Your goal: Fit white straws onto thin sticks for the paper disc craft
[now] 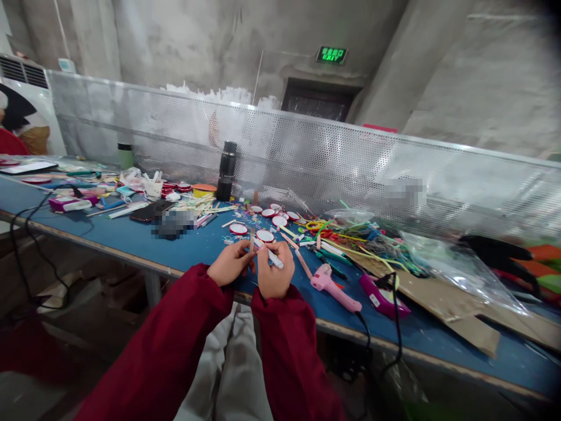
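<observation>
My left hand (228,264) pinches a thin wooden stick (252,237) that stands upright between the fingers. Closed around a white marker pen (276,259) is my right hand (276,279), its fingertips close against the left ones. Whether the marker's tip touches the stick is hidden by the fingers. Just beyond both hands lie a white disc with a red rim (265,235) and another red-rimmed disc (238,228). A pink hot glue gun (326,280) rests on the blue table (193,248), right of my right hand.
A black bottle (226,172) stands at the back before a perforated metal screen (307,152). Coloured pipe cleaners (372,237) and a clear plastic bag (460,269) cover the right side. A purple device (383,296) trails a cable over the front edge. A phone (151,211) lies left.
</observation>
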Action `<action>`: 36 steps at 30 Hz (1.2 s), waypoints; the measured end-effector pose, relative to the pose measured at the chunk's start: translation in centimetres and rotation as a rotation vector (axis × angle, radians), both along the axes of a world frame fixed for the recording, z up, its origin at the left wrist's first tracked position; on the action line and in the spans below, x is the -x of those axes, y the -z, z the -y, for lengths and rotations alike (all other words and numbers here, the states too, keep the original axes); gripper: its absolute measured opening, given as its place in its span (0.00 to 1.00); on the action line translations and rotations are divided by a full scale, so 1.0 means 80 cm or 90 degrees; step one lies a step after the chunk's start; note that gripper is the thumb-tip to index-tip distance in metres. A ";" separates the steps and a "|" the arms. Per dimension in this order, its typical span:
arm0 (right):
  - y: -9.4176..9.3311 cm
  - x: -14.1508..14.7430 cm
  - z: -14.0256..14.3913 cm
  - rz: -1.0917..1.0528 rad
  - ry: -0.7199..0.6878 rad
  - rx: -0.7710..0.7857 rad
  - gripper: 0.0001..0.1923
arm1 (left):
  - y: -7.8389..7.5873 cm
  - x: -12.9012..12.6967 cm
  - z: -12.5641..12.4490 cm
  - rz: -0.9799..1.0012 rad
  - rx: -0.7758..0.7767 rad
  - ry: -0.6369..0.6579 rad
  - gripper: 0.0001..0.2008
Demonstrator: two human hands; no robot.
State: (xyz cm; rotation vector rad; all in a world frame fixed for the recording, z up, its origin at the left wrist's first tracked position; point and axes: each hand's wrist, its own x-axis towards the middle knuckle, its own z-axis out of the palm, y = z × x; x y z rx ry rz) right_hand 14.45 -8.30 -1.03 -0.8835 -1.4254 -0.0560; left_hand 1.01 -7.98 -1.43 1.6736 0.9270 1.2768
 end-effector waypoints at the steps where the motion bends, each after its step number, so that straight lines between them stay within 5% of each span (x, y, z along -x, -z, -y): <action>1: 0.000 0.000 0.000 0.000 -0.002 -0.001 0.07 | 0.000 0.000 0.000 0.001 0.001 0.000 0.19; 36: 0.000 0.000 -0.001 -0.008 0.003 0.018 0.08 | 0.003 0.002 0.000 -0.005 -0.005 -0.009 0.17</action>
